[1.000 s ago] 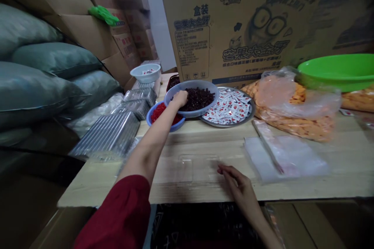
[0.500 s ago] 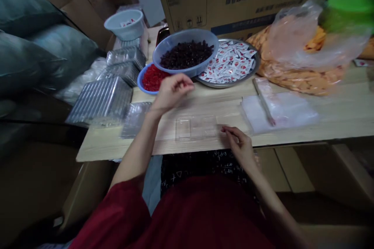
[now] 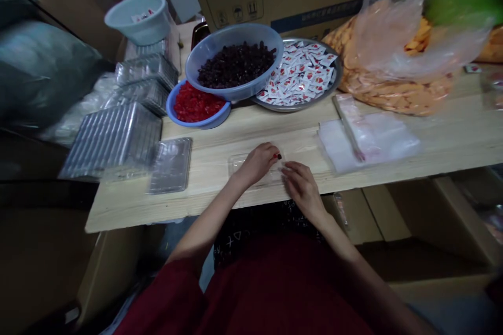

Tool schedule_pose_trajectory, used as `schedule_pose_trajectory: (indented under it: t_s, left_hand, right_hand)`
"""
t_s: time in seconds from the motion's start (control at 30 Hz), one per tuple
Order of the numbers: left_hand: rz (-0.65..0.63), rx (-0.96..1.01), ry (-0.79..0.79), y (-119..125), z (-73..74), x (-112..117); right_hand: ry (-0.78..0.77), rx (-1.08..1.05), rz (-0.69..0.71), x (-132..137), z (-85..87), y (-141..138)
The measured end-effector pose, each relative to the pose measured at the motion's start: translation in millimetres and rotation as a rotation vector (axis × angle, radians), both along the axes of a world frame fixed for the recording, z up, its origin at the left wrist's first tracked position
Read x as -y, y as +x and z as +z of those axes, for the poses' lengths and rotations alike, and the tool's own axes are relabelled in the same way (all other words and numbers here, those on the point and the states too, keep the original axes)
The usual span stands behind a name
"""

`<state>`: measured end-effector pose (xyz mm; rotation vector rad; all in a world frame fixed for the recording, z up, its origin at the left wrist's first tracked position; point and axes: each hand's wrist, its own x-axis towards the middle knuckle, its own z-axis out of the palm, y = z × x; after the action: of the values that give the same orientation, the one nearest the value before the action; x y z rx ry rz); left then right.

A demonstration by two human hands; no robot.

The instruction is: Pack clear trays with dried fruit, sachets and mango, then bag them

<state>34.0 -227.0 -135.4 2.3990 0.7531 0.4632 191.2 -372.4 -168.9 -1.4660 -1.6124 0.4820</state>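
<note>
A shallow clear plastic tray (image 3: 237, 160) lies on the wooden table in front of me, partly covered by my hands. Over its right part, my left hand (image 3: 257, 165) is closed in a pinch on small red and dark pieces (image 3: 278, 156). My right hand (image 3: 302, 187) is at the tray's right edge, thumb and fingertips pressed together; what they hold, if anything, is too small to make out. Beyond the hands are a blue bowl of red pieces (image 3: 198, 106) and, overlapping it, a larger bowl of dark pieces (image 3: 238, 65).
A metal dish of small white-and-red packets (image 3: 301, 76) stands behind. Stacked clear trays (image 3: 113, 138) and flat clear lids (image 3: 172, 165) are at left. Plastic bags (image 3: 377, 136) lie right, before a large bag of orange pieces (image 3: 389, 86). A pale bowl (image 3: 137, 21) tops a stack at back left.
My left hand has come from beside the bowls down and right to the tray, with small pieces in its fingertips. My right hand stays by the tray's right edge. The view has shifted slightly.
</note>
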Motion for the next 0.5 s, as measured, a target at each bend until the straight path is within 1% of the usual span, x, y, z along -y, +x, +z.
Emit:
schedule_pose_trajectory:
  t_s: [0.07,0.13,0.17,0.23,0.27,0.3,0.33,0.37,0.4,0.43,0.47,0.5]
  left_hand:
    - [0.001,-0.001,0.025,-0.4,-7.0,-1.8]
    - [0.001,0.008,0.051,-5.8,-9.3,-1.0]
    - [-0.006,0.012,0.068,-10.6,-7.9,-0.7]
    - [0.018,0.059,0.116,-25.9,1.2,-4.3]
    - [0.079,0.107,0.149,-36.9,8.5,-10.2]
    - [0.191,0.167,0.194,-49.8,17.0,-19.9]
    - [0.341,0.229,0.248,-64.1,26.1,-33.9]
    - [0.519,0.270,0.308,-78.9,34.9,-51.9]
    - [0.703,0.282,0.374,-93.3,42.5,-73.5]
    - [0.835,0.239,0.414,-106.3,48.4,-97.6]
    - [0.873,0.138,0.404,-117.3,52.0,-122.6]
    - [0.874,0.043,0.352,-125.6,53.5,-147.0]
  right_hand:
    - [-0.018,-0.010,0.000,0.9,-1.3,-0.5]
    - [-0.023,-0.023,0.002,1.1,-1.3,-1.1]
    - [-0.021,-0.028,0.004,0.8,-0.8,-1.1]
    - [-0.016,-0.031,0.005,-1.3,0.7,0.2]
    - [-0.012,-0.030,0.006,-2.9,1.6,1.6]
    - [-0.006,-0.028,0.006,-4.9,2.6,3.4]
    - [0.000,-0.026,0.004,-7.3,3.7,5.6]
    - [0.008,-0.022,0.000,-10.0,4.8,7.7]
    - [0.017,-0.016,-0.001,-12.8,5.8,9.5]
    - [0.028,-0.007,0.003,-15.6,6.7,10.7]
    - [0.036,0.005,0.013,-18.2,7.5,11.0]
    - [0.039,0.020,0.030,-20.3,8.1,10.2]
